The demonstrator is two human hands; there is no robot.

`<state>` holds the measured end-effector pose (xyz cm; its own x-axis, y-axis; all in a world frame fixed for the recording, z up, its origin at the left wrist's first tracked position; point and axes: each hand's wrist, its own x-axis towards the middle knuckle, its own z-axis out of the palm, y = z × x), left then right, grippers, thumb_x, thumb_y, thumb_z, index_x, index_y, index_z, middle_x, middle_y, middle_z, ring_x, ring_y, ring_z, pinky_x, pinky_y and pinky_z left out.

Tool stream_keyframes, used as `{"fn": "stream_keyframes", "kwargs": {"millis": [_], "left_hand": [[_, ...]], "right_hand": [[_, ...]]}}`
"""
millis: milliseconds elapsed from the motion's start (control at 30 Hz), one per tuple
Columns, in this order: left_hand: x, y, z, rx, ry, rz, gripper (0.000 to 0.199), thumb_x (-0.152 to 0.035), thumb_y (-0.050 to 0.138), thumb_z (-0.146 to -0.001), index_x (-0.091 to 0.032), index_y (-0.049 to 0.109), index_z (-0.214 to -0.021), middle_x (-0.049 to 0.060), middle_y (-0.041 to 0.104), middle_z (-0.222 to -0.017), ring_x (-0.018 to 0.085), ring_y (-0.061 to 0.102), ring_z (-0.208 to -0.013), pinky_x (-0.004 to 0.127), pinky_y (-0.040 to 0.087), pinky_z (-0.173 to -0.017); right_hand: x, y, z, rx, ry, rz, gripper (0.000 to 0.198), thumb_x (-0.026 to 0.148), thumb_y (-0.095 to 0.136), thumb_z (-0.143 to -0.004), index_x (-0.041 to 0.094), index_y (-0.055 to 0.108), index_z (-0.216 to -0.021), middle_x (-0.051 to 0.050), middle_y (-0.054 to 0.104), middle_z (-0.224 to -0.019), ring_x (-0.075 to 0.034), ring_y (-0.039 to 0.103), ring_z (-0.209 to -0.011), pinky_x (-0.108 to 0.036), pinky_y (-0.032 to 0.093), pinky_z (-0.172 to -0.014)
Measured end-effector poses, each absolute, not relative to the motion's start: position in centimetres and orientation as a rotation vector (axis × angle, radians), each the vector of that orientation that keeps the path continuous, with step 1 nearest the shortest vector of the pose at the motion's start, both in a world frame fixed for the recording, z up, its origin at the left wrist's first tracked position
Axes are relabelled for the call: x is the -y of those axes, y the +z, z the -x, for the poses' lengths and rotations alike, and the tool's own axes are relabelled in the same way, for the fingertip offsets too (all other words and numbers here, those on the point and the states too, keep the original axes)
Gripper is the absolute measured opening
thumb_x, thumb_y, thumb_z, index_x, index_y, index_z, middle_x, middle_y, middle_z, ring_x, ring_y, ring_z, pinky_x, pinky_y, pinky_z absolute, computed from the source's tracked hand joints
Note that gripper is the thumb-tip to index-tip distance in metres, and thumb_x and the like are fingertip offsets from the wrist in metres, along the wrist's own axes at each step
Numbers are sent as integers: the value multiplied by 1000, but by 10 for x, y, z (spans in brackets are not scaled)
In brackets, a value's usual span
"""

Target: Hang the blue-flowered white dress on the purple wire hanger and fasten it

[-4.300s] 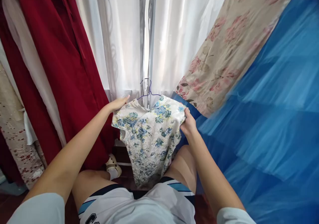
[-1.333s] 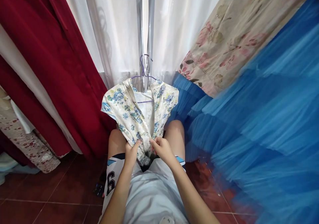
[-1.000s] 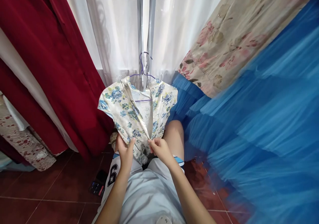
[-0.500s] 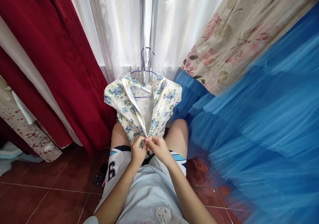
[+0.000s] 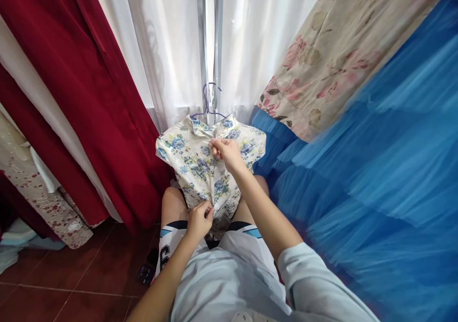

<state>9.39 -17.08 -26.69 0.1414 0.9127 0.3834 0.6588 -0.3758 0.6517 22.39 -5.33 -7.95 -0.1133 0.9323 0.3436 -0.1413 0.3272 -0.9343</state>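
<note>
Pinched fingertips of the right hand (image 5: 226, 153) grasp the front of the floral garment (image 5: 200, 167) just below its neckline; the fingers hide whatever small part they hold, so it cannot be told whether that is a fastener or only cloth. Lower down, the left hand (image 5: 200, 221) nips the same front near the lap, thumb against forefinger. Set apart along one line, the two grips seem meant to draw the front straight, the lower one likely acting as an anchor against the upper. Between them the front edges meet.

The garment is on a purple hanger (image 5: 206, 110), which spreads its shoulders and probably spares the hands from having to do so. It lies before the person, its lower part between the bare thighs (image 5: 174, 206), where the legs may help steady it. Behind the hanger hangs white fabric (image 5: 246, 50); whether the hook catches on anything is unclear. Red cloth (image 5: 96, 102) drapes to the left, layered blue tulle (image 5: 358, 183) to the right.
</note>
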Motion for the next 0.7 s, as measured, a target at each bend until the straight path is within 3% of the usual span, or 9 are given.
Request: {"fn": "stream_keyframes", "kwargs": {"millis": [167,367,433,467,567,633,700], "left_hand": [[161,-263,-92,-1467,966,-2162,9,-20,54,-87,-21,61,-80,5,67,-81,21,63,-76,28,43,-67],[130,-222,-81,-1301,1164,-2180,25,-32,52,-94,-21,66,-78,6,68,-82,21,63,-79,29,46,-74],[115,-179,-76,-1285,1402,-2137,25,-36,50,-96,-21,69,-89,6,70,-88,20,64,-83,30,47,-79],[107,-154,-75,-1252,1526,-2114,25,-36,50,-96,-21,68,-104,6,70,-91,19,64,-82,29,47,-80],[84,-82,-73,-1163,1709,-2191,42,-38,46,-98,-22,52,-137,5,68,-95,18,65,-82,28,48,-79],[71,-50,-74,-1153,1574,-2411,38,-38,44,-100,-22,57,-131,4,68,-92,18,64,-81,27,46,-76],[58,-33,-76,-1201,1421,-2619,31,-37,42,-100,-20,66,-112,4,67,-86,18,63,-78,27,44,-74]], "right_hand": [[31,-47,-218,1258,1058,687,27,37,62,-82,14,62,-68,3,53,-50,-5,34,-37,-20,25,-38],[42,-57,-222,1294,1143,642,20,34,56,-84,18,55,-71,3,56,-51,-8,42,-38,-21,30,-39],[45,-60,-226,1308,1116,680,18,30,52,-84,19,52,-70,4,54,-50,-8,42,-38,-21,32,-40],[46,-60,-228,1321,1094,691,17,29,51,-84,20,51,-69,4,53,-49,-8,41,-38,-21,32,-40],[48,-57,-233,1399,1030,669,18,29,51,-85,20,52,-70,5,51,-48,-9,40,-39,-21,32,-41],[49,-54,-236,1463,977,637,20,32,52,-87,20,53,-71,4,53,-49,-9,40,-40,-22,32,-42],[47,-53,-237,1508,906,617,22,34,53,-87,20,53,-71,3,54,-51,-9,41,-41,-22,33,-44]]}}
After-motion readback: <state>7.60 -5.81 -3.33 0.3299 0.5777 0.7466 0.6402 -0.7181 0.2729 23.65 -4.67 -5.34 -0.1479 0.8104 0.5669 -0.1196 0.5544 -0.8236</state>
